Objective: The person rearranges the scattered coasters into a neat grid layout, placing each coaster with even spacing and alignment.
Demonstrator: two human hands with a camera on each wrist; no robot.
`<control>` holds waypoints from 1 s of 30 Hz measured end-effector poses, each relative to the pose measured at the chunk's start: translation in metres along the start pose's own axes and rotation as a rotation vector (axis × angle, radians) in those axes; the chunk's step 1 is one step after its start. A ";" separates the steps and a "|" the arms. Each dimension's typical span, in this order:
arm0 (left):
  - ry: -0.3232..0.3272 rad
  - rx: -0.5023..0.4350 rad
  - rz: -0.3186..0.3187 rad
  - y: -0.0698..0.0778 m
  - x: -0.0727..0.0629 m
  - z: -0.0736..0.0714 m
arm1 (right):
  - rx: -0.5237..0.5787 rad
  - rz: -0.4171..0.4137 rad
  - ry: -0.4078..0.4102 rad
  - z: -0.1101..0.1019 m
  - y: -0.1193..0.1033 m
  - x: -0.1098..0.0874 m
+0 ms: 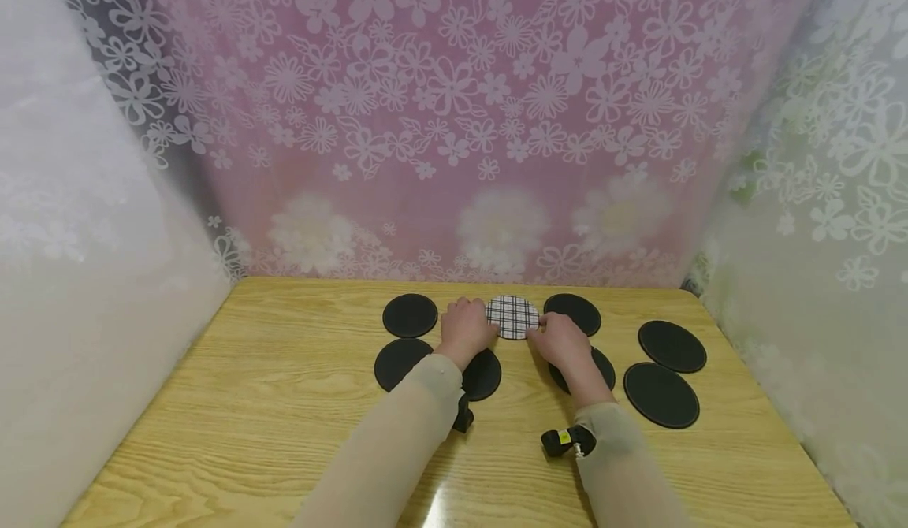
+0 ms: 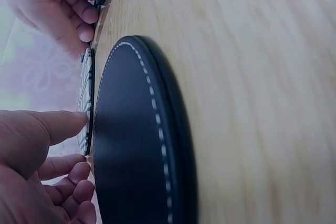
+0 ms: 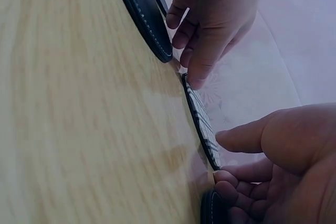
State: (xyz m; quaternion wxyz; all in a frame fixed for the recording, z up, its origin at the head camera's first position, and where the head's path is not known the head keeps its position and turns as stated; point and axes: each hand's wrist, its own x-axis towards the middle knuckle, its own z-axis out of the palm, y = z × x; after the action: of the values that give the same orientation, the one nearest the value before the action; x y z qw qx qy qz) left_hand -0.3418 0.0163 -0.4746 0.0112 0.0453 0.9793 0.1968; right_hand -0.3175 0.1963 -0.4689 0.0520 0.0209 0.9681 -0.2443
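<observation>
A round coaster with a black-and-white plaid face (image 1: 512, 317) lies flat at the table's far middle, between both hands. My left hand (image 1: 467, 329) pinches its left edge; the thumb (image 2: 65, 124) rests on the plaid face and the index finger meets the rim. At the opposite edge my right hand (image 1: 563, 343) pinches the coaster, its thumb (image 3: 241, 141) on the face and its index finger at the rim. One black coaster (image 1: 482, 376) with pale stitching, sharp in the left wrist view, lies below my left hand. Another black coaster (image 1: 603, 369) is partly hidden under my right forearm.
More black round coasters lie on the wooden table (image 1: 284, 402): a pair at left, upper (image 1: 410, 315) and lower (image 1: 397, 361), one behind my right hand (image 1: 573, 313), and two at right (image 1: 672, 346). Flowered curtains (image 1: 454, 118) enclose the back and sides.
</observation>
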 end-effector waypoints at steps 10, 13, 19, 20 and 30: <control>-0.005 -0.044 -0.039 0.002 -0.006 -0.002 | 0.009 0.082 0.013 0.006 0.000 0.002; 0.006 -0.052 -0.041 0.002 -0.006 -0.003 | 0.037 0.087 0.019 0.005 -0.001 0.000; 0.093 -0.125 -0.034 0.000 -0.005 -0.002 | 0.138 0.073 0.065 0.002 0.001 -0.001; 0.116 -0.145 -0.035 -0.001 -0.005 -0.001 | 0.161 0.070 0.073 0.002 0.002 -0.001; 0.205 -0.269 -0.034 -0.006 -0.011 -0.004 | 0.371 0.047 0.183 0.001 0.011 -0.003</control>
State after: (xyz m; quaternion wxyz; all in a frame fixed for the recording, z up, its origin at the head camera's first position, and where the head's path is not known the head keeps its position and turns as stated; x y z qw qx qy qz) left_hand -0.3317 0.0086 -0.4732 -0.0793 0.0068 0.9409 0.3293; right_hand -0.3135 0.2052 -0.4746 -0.0352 0.0749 0.9065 -0.4141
